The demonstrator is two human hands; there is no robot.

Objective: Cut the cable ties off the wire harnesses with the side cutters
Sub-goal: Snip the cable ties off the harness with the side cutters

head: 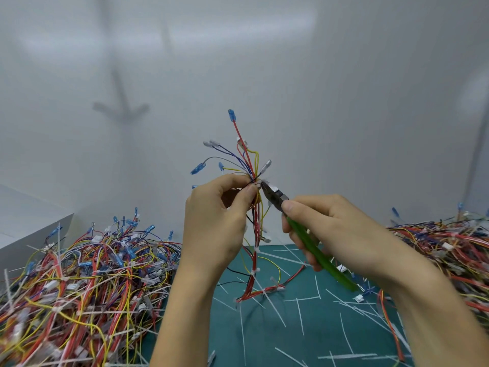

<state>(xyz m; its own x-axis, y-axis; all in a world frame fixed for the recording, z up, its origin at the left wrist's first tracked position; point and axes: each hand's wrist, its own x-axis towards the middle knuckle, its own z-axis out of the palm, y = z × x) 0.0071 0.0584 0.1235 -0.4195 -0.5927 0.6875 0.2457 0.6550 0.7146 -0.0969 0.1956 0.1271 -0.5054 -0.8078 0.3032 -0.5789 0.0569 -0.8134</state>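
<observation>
Careful, your left hand (214, 223) is pinching the harness (254, 258), your right hand (330, 229) is gripping the side cutters (275, 197) crowding the cable tie (258, 184), so you're risking nicking a wire (247, 154).

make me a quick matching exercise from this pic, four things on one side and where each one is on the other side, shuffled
Things:
1. side cutters
2. held harness
3. harness pile
4. cut tie strips

Places:
A. scattered on the green mat
B. gripped in the right hand
C. heaped at the left of the mat
D. held upright in the left hand

Pairs: 1-B, 2-D, 3-C, 4-A
</observation>
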